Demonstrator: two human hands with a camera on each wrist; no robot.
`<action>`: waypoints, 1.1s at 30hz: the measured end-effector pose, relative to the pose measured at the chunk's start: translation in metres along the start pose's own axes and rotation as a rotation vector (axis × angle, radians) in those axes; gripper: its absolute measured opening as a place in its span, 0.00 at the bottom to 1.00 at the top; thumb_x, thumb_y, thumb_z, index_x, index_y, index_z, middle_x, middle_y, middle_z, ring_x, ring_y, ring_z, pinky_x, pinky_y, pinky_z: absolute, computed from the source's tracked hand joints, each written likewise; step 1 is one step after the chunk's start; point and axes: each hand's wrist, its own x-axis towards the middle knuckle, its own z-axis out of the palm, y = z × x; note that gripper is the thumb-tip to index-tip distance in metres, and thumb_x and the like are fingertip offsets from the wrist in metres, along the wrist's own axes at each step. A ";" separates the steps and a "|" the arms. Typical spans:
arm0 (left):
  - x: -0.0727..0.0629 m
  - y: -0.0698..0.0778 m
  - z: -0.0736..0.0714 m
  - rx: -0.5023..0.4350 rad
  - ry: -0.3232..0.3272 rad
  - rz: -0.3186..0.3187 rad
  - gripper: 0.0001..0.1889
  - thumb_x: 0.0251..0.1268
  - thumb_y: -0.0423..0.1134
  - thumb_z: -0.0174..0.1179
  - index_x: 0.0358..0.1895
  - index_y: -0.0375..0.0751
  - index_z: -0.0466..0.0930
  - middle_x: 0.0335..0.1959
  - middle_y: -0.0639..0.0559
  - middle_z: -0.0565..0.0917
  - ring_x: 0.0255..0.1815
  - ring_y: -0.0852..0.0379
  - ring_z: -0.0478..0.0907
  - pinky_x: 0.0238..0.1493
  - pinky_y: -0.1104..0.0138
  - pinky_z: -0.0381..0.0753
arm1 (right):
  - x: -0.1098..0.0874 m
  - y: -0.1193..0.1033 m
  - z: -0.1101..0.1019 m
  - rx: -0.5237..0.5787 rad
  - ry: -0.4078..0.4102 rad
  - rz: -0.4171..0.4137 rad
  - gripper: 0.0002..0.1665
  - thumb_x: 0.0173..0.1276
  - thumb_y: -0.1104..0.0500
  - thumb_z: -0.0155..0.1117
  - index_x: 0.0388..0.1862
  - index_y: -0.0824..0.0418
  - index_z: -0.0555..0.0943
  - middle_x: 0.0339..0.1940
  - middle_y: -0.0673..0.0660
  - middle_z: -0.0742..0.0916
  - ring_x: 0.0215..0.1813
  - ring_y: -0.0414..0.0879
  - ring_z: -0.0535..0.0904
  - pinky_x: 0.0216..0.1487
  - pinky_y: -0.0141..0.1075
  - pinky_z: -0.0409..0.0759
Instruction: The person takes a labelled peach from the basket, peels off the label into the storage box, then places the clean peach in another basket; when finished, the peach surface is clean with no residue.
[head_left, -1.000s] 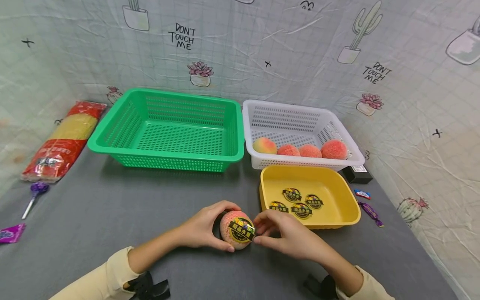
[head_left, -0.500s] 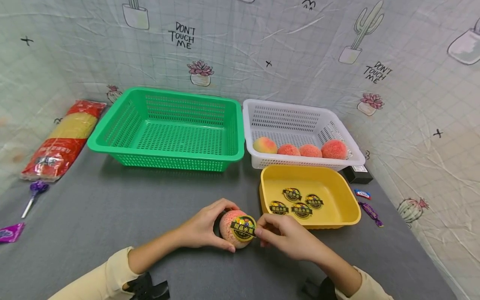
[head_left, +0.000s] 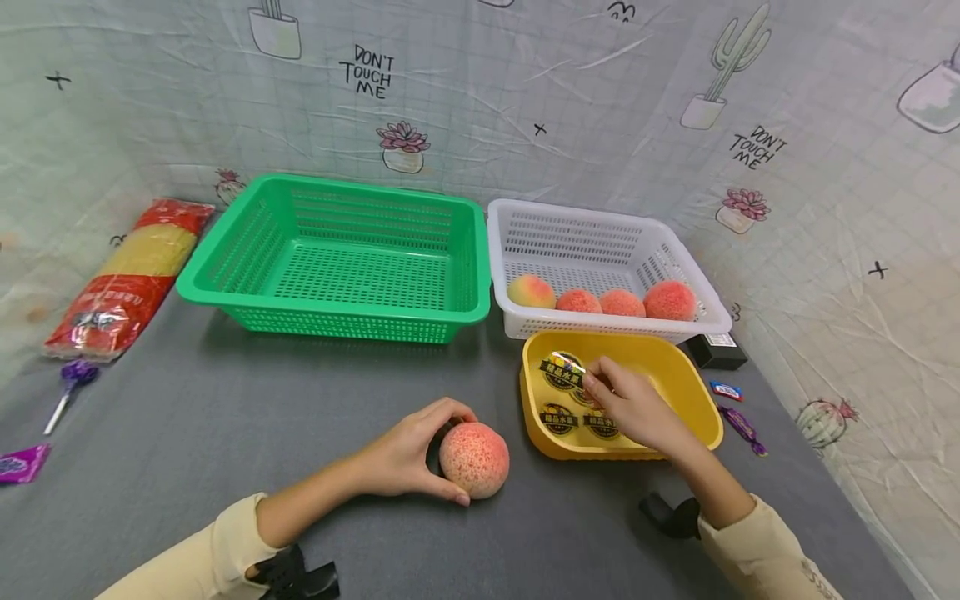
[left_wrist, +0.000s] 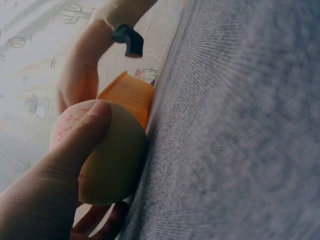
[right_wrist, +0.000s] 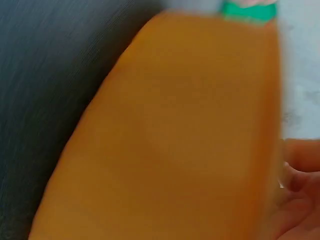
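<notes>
A pink peach (head_left: 475, 460) rests on the grey table, with my left hand (head_left: 408, 454) curled round its left side. In the left wrist view the thumb lies across the pale side of the peach (left_wrist: 117, 155). Over the yellow tray (head_left: 531, 375), my right hand (head_left: 637, 404) pinches a round black-and-gold fruit sticker (head_left: 561, 371) at its right edge. Several like stickers (head_left: 558, 419) lie on the tray's bottom, partly covered by this hand. The tray's orange-looking wall (right_wrist: 165, 125) fills most of the right wrist view, hiding the right fingertips.
A green basket (head_left: 360, 321) stands at the back left. Beside it a white basket (head_left: 615, 327) holds several peaches (head_left: 670, 300). A red-and-yellow packet (head_left: 135, 279), a lollipop (head_left: 75, 379) and a purple sweet (head_left: 22, 465) lie at left; a black box (head_left: 716, 350) and wrapped sweets (head_left: 742, 427) at right.
My right hand has moved from the peach up and right to over the yellow tray, taking the sticker with it. The peach's front now shows bare. The left hand has stayed in place.
</notes>
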 end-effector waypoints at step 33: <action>0.000 0.002 -0.009 -0.001 -0.039 -0.026 0.40 0.40 0.53 0.77 0.58 0.46 0.67 0.52 0.56 0.72 0.50 0.60 0.72 0.50 0.64 0.75 | 0.024 -0.006 0.032 -0.350 0.224 -0.290 0.19 0.57 0.58 0.74 0.42 0.64 0.77 0.38 0.57 0.76 0.36 0.48 0.72 0.33 0.39 0.75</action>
